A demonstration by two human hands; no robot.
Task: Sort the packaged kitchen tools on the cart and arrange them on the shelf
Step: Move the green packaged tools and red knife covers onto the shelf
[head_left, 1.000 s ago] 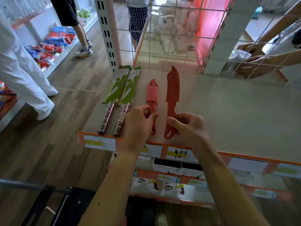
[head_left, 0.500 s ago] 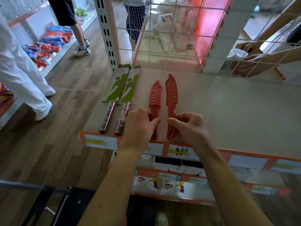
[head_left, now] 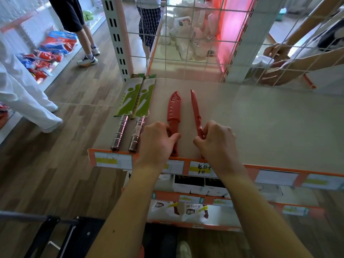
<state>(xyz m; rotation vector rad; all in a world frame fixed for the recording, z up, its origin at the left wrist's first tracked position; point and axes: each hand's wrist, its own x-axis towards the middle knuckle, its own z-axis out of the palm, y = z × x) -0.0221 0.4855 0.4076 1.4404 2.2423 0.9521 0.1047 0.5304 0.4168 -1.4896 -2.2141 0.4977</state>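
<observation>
Head view, centre frame: left hand (head_left: 158, 144) curls round the handle of a flat red knife (head_left: 174, 107) on the shelf (head_left: 260, 118); right hand (head_left: 216, 144) pinches a second red knife (head_left: 195, 107), tipped on edge, beside it. Green-carded knives (head_left: 137, 95) lie left.

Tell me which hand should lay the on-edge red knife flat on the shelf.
Right. The right hand pinches the handle of the on-edge knife, so it only needs to roll it flat onto the shelf. The left hand is busy gripping the handle of the flat red knife beside it.
</observation>
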